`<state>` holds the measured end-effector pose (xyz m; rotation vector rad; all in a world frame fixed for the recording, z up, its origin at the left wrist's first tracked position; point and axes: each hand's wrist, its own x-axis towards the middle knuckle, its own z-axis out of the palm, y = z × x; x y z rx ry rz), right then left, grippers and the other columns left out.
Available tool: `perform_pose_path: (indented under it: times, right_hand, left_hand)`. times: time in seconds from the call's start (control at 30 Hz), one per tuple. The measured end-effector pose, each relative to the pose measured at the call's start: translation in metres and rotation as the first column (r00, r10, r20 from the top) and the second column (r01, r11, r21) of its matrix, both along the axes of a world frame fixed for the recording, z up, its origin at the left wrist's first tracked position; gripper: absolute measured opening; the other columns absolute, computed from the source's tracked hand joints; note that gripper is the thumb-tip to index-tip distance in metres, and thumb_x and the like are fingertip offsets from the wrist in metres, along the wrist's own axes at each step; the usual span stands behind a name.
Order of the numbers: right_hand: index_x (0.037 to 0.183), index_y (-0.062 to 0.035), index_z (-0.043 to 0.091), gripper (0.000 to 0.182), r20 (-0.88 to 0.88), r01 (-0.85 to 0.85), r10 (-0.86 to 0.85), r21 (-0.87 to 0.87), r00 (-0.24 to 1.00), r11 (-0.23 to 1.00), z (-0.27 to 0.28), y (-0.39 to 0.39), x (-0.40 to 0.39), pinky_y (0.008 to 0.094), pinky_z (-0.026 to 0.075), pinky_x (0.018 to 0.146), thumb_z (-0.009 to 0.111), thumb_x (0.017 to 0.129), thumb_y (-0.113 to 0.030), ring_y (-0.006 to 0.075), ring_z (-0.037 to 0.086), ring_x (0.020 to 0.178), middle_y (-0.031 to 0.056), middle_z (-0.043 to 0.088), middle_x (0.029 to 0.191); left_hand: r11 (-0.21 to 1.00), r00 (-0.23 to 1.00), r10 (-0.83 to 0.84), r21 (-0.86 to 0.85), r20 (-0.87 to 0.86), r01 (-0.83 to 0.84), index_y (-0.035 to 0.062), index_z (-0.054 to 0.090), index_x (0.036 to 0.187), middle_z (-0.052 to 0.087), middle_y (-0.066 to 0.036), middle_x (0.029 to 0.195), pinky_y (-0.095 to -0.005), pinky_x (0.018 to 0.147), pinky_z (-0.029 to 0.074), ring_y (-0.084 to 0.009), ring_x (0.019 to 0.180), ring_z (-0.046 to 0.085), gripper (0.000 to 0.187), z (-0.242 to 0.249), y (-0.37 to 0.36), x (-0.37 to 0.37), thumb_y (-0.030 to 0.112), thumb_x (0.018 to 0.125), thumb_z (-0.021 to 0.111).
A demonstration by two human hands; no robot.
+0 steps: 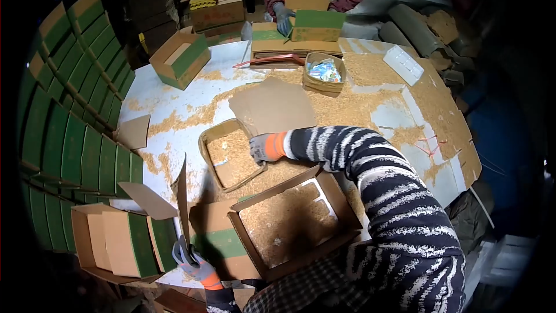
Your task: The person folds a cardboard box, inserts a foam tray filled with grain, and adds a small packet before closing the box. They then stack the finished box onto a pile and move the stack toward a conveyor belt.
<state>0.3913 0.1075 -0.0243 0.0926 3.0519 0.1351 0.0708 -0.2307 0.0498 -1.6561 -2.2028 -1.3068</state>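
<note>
My right hand (265, 148), in a grey and orange glove, is closed at the right rim of a shallow basket (204, 139) holding sawdust-like material. My left hand (194, 264), gloved too, is at the lower left beside an upright cardboard flap (182, 197); its fingers look spread apart. In front of my body an open carton (350, 217) contains the same loose tan material and a white strip along one inner side. A flat cardboard sheet (272, 106) lies beyond the basket.
Green cartons (75, 133) are stacked at the left. An open carton (119, 243) stands lower left, another (180, 61) upper left. A small basket with packets (324, 84) and a white tray (403, 65) sit farther back. Across the table a co-worker's gloved hand (284, 18) touches cartons.
</note>
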Motion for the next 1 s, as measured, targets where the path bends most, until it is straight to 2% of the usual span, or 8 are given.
perform_pose_path:
  times: [0.2, 0.33, 0.4, 0.5, 0.6, 0.7, 0.8, 1.0]
  right_hand:
    - [0.12, -0.0202, 0.064, 0.039, 0.117, 0.481, -0.544, -0.644, 0.831, 0.595, 0.14, -0.016, 0.121, 0.0348, 0.044, 0.099, 0.059, 0.082, -0.017, 0.0286, 0.057, 0.115, 0.0062, 0.062, 0.124]
    - [0.124, -0.0142, 0.059, 0.043, -0.343, 0.814, -0.885, -0.383, 0.314, 0.437, 0.11, 0.103, 0.241, 0.0387, 0.04, 0.104, 0.057, 0.081, -0.018, 0.0326, 0.051, 0.122, 0.0146, 0.055, 0.132]
    - [0.134, -0.0109, 0.051, 0.046, -0.274, 0.968, -0.957, -0.199, 0.096, 0.154, 0.062, 0.155, 0.309, 0.0368, 0.033, 0.11, 0.046, 0.089, -0.018, 0.0288, 0.045, 0.13, 0.0138, 0.048, 0.141]
    - [0.144, -0.0094, 0.038, 0.061, 0.074, 0.943, -0.988, -0.297, -0.132, -0.148, 0.008, 0.205, 0.362, 0.0392, 0.035, 0.11, 0.055, 0.086, -0.017, 0.0333, 0.042, 0.133, 0.0189, 0.038, 0.148]
    - [0.146, -0.0088, 0.035, 0.066, 0.403, 0.967, -0.906, -0.153, -0.126, -0.202, 0.028, 0.208, 0.337, 0.0403, 0.039, 0.106, 0.057, 0.085, -0.019, 0.0337, 0.045, 0.131, 0.0178, 0.041, 0.146]
    - [0.142, -0.0097, 0.042, 0.066, -0.136, 0.981, -0.978, -0.131, -0.158, -0.14, -0.027, 0.212, 0.334, 0.0417, 0.043, 0.101, 0.062, 0.082, -0.026, 0.0353, 0.053, 0.121, 0.0188, 0.05, 0.138]
    - [0.133, -0.0107, 0.053, 0.062, 0.245, 0.909, -0.941, -0.289, -0.233, -0.3, -0.036, 0.221, 0.346, 0.0425, 0.045, 0.097, 0.065, 0.078, -0.036, 0.0357, 0.057, 0.115, 0.0194, 0.056, 0.131]
    - [0.121, -0.0106, 0.062, 0.058, 0.034, 0.895, -0.979, -0.4, -0.199, -0.196, 0.032, 0.167, 0.325, 0.041, 0.048, 0.094, 0.072, 0.071, -0.039, 0.0338, 0.059, 0.114, 0.0162, 0.06, 0.127]
  left_hand:
    - [0.99, 0.99, -0.059, -0.118, 0.124, 0.074, 0.0009, 0.055, 0.128, 0.048, -0.019, 0.131, -0.0401, 0.095, 0.048, -0.0347, 0.12, 0.05, 0.037, -0.016, -0.011, 0.039, 0.004, 0.093, 0.045]
    - [0.981, 0.996, -0.057, -0.184, 0.072, 0.069, 0.0014, 0.048, 0.134, 0.041, -0.016, 0.137, -0.0364, 0.096, 0.049, -0.0323, 0.121, 0.048, 0.039, -0.055, -0.029, 0.013, 0.001, 0.095, 0.047]
    - [0.988, 0.94, 0.133, -0.113, 0.314, -0.102, 0.0007, 0.052, 0.13, 0.047, -0.017, 0.134, -0.0407, 0.099, 0.045, -0.0338, 0.119, 0.049, 0.041, -0.065, -0.031, 0.015, -0.002, 0.089, 0.047]
    - [0.94, 0.995, 0.098, -0.33, 0.019, -0.087, -0.005, 0.051, 0.125, 0.054, -0.023, 0.125, -0.0437, 0.096, 0.043, -0.0372, 0.111, 0.051, 0.036, -0.01, -0.026, 0.041, 0.007, 0.091, 0.057]
    - [0.924, 0.993, 0.117, -0.365, -0.015, -0.114, -0.0041, 0.054, 0.123, 0.056, -0.023, 0.12, -0.0447, 0.095, 0.043, -0.0383, 0.108, 0.053, 0.033, 0.002, -0.022, 0.052, 0.004, 0.091, 0.055]
    - [0.915, 0.981, -0.028, -0.4, -0.194, -0.053, -0.0025, 0.056, 0.122, 0.056, -0.023, 0.12, -0.0437, 0.093, 0.045, -0.0382, 0.109, 0.054, 0.032, 0.017, -0.012, 0.065, 0.003, 0.09, 0.054]
    - [0.932, 0.996, -0.048, -0.361, -0.072, 0.019, -0.0007, 0.058, 0.122, 0.056, -0.022, 0.12, -0.0433, 0.092, 0.046, -0.038, 0.109, 0.054, 0.034, 0.015, -0.006, 0.069, 0.001, 0.089, 0.054]
    - [0.921, 0.988, -0.133, -0.379, -0.082, 0.092, 0.0014, 0.06, 0.121, 0.056, -0.02, 0.12, -0.0416, 0.094, 0.047, -0.036, 0.109, 0.057, 0.039, 0.005, -0.004, 0.052, -0.003, 0.083, 0.054]
